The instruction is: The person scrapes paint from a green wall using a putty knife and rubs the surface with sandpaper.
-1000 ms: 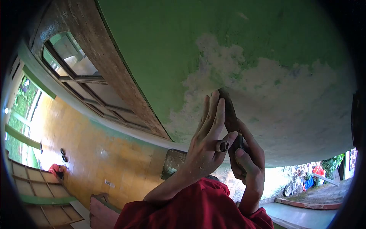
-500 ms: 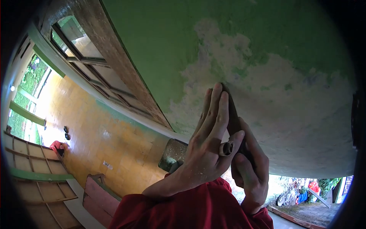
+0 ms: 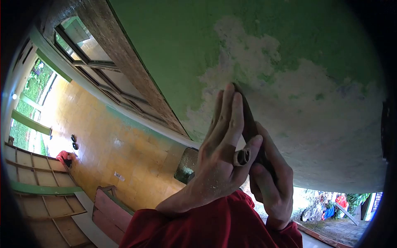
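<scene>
My left hand (image 3: 221, 149) lies flat, its fingers stretched out along a dark, flat tool (image 3: 247, 115) against the wall. A short, round, hollow-ended piece (image 3: 242, 157) shows by its thumb; whether it belongs to the tool is unclear. Lower and to the right, my right hand (image 3: 273, 186) is closed around the tool's near part, its fingers bent. The tool's face is hidden, and only its narrow side shows. Around the fingertips the green wall (image 3: 178, 49) carries a broad pale patch (image 3: 306, 99) with green spots showing through.
A wooden-framed window (image 3: 103, 66) borders the wall on the left. Beyond lies a yellow tiled floor (image 3: 136, 157) with a dark panel (image 3: 187, 165), dark footwear (image 3: 74, 142) and a person in red (image 3: 64, 157). A pink board (image 3: 111, 211) is at lower left.
Both hands and the tool have shifted slightly up and left in the view, with the left fingertips a little higher. The surroundings have shifted slightly too. My right hand keeps its grip.
</scene>
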Available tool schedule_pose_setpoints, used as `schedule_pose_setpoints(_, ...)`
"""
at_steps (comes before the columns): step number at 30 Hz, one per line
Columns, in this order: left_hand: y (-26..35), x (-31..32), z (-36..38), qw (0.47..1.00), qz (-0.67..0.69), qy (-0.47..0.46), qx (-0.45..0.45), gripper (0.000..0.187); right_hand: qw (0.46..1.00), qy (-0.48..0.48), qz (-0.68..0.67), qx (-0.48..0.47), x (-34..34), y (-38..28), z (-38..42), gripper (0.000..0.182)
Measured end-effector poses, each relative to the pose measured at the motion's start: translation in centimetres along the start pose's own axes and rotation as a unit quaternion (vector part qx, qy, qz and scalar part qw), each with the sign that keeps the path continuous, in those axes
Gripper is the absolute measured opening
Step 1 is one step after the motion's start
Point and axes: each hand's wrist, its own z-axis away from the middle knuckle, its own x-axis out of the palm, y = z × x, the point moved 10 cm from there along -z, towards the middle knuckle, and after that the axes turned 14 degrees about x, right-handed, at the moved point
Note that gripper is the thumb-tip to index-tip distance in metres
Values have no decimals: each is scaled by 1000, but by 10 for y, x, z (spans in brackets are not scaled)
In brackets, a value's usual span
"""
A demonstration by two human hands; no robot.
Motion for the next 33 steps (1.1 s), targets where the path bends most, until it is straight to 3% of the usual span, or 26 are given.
schedule_pose_setpoints(9, 3, -1, -2, 999, -15, -26, 11, 66, 995, 85, 36, -29, -6, 5, 3, 64)
schedule_pose_setpoints(10, 2, 6, 2, 999, 13, -32, 15, 66, 999, 35, -29, 20, -3, 11, 11, 61)
schedule_pose_setpoints(14, -1, 2, -5, 999, 13, -27, 18, 66, 998, 48, 36, -5, 1, 2, -1, 61)
schedule_pose_setpoints(24, 9, 4, 0, 996, -2, -75, 40, 65, 998, 52, -11, 35, 7, 9, 1, 61)
schedule_pose_setpoints(31, 10, 4, -4, 997, -14, -56, 45, 65, 996, 56, -38, 51, 5, 10, 9, 61)
schedule_pose_setpoints(32, 10, 3, -4, 997, -7, -59, 43, 65, 997, 77, 3, -13, 1, 6, 10, 61)
schedule_pose_setpoints(33, 11, 2, -5, 997, -10, -57, 48, 65, 997, 76, 4, -19, 0, 5, 11, 61)
